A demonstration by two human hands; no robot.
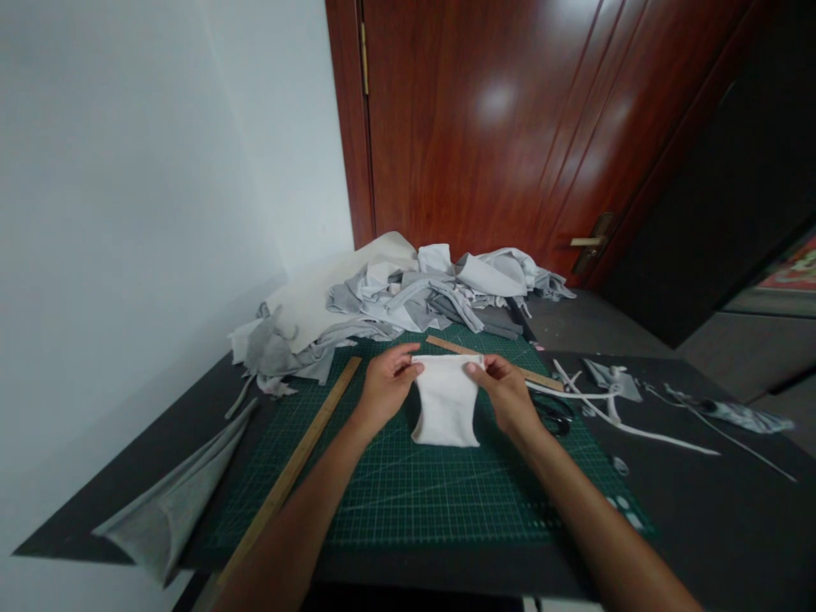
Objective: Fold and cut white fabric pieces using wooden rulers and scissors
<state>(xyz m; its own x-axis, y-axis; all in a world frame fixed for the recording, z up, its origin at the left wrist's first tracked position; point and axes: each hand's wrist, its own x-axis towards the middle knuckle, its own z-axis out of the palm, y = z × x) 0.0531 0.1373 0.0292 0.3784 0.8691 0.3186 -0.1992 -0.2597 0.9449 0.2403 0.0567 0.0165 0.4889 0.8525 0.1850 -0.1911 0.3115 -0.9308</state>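
Left hand and right hand pinch white cloth at 2 corners.

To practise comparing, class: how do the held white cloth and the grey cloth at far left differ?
The left hand and right hand hold the white cloth; the grey cloth lies on the table. The white cloth narrows midway; the grey cloth tapers to one end. Both are fabric.

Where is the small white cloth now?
The white cloth is below the head view's centre, held between the left hand and right hand, over the green mat.
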